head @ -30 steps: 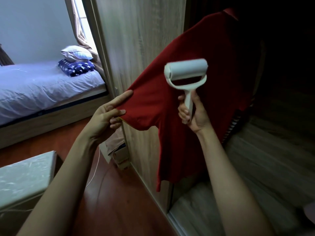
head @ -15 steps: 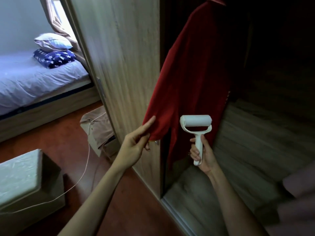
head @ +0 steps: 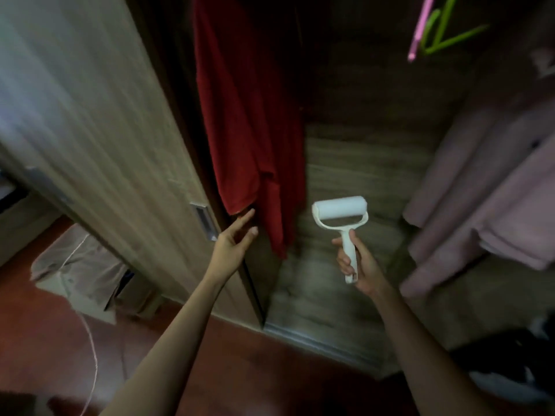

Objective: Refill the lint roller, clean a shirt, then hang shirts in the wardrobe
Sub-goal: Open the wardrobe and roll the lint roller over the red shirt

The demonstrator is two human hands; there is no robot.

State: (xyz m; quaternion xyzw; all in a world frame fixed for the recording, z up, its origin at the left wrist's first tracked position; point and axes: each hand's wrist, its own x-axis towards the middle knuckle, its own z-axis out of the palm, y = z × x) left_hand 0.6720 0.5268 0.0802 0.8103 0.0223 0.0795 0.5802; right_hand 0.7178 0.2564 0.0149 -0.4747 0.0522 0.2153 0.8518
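Mid-frame, the slack-fingered left hand [head: 235, 240] is touching the red shirt [head: 249, 130], seemingly steadying it for the lint roller [head: 341, 216] the right hand [head: 359, 265] is gripping.

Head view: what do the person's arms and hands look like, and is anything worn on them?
Both arms are bare down to the frame's lower edge; no sleeve shows. The left hand and the right hand wear no glove. No watch, bracelet or ring is visible, though the picture is dim and blurred.
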